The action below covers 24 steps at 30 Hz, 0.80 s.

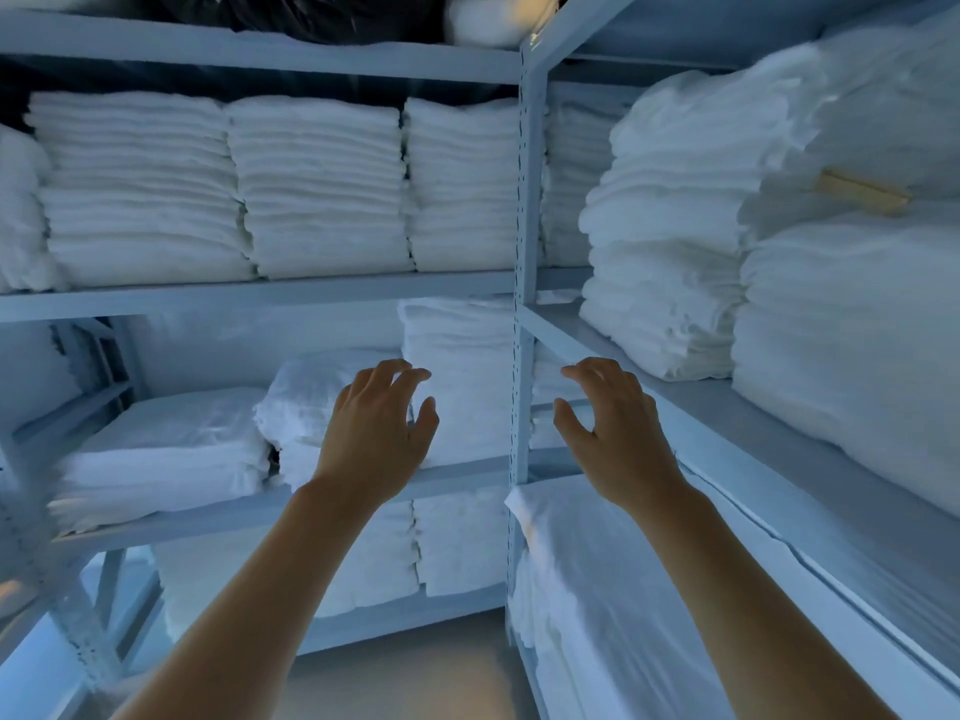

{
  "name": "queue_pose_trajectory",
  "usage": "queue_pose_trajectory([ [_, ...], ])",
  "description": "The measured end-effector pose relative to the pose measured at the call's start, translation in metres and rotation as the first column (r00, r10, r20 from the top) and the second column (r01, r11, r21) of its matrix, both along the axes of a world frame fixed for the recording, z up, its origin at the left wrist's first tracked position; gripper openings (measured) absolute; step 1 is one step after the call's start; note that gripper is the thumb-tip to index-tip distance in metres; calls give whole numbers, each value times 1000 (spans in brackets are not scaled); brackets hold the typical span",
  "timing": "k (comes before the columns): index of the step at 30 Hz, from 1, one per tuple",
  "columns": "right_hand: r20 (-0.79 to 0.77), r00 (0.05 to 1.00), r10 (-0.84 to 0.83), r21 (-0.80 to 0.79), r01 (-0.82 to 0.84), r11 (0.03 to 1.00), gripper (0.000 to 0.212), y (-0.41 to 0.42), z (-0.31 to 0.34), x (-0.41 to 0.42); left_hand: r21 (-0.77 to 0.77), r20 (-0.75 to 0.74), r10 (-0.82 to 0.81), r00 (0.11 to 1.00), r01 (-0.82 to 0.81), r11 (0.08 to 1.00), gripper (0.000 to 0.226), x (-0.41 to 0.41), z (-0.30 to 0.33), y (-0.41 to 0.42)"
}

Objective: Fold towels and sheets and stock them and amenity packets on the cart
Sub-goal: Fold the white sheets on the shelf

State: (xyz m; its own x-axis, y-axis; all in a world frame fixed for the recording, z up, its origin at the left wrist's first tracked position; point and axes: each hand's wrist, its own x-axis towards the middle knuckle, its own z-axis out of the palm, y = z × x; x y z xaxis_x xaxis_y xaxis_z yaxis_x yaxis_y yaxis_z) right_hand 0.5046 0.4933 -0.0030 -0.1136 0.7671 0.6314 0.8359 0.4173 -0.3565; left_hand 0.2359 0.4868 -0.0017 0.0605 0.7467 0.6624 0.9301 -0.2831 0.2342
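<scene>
Both hands, left [376,433] and right [615,433], reach out empty with fingers loosely spread. They hover before a stack of folded towels [457,376] on the shelf [452,472].

open gap sitting above the low linen on the middle shelf

a tall towel stack [457,376] is filling the bay's right end up to the shelf above, and the upright post [522,304] is standing just right of it; room is lying open over the flat folded sheets [171,449] at left, while the right-hand shelf edge [649,387] is lying bare beside piled linen [665,241].
</scene>
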Motion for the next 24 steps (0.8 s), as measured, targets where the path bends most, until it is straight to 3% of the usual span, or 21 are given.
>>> queue_pose_trajectory([
  [12,22,965,-262,-70,263,962,41,124,-28,-32,-41,-11,-325,946,324,945,39,-13,-30,199],
  [24,64,821,-567,-222,566,794,44,154,-113,-18,-218,28,-619,785,609,762,36,30,-111,312],
])
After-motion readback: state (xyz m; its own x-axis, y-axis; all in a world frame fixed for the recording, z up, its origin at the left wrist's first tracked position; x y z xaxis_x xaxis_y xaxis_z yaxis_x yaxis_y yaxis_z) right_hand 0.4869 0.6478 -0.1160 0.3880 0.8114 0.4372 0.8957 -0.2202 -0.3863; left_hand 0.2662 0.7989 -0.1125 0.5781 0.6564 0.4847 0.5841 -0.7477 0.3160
